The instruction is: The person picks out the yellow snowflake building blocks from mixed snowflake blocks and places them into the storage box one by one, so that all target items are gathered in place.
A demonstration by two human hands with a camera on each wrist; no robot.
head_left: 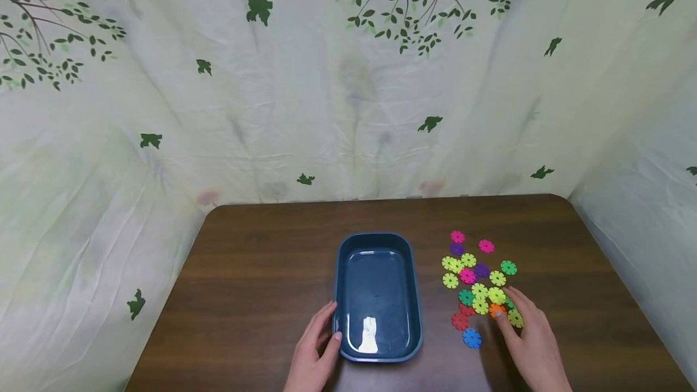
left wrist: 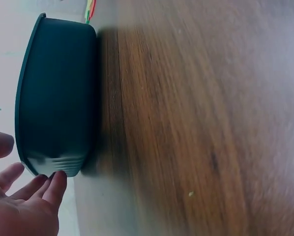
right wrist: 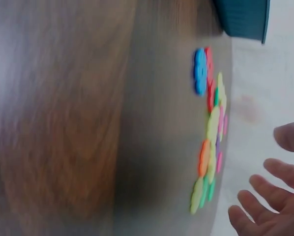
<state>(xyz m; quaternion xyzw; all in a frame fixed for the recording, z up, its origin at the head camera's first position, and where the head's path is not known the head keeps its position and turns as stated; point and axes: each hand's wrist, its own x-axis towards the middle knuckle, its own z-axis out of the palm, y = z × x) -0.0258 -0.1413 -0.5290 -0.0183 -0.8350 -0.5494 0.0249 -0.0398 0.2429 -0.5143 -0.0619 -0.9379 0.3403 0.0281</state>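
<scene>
A deep blue rectangular tray (head_left: 378, 356) stands on the table with rounded corners and a raised rim. My left hand (head_left: 314, 346) is at its left side, fingertips against the outer wall (left wrist: 58, 88) and thumb by the rim. To the right lies a loose cluster of flower-shaped plastic discs: yellow-green (head_left: 480, 290), pink (head_left: 467, 276), purple, green, red (head_left: 460, 321), orange (head_left: 494, 308) and blue (head_left: 472, 338). My right hand (head_left: 530, 340) is over the cluster's near right edge, fingers spread and holding nothing. In the right wrist view its fingers (right wrist: 267, 191) look apart from the discs.
The brown wooden table (head_left: 261, 283) has rounded far corners. Behind it and at both sides hangs a pale cloth (head_left: 337, 89) printed with leafy branches and green birds. Bare tabletop lies between the tray and the discs.
</scene>
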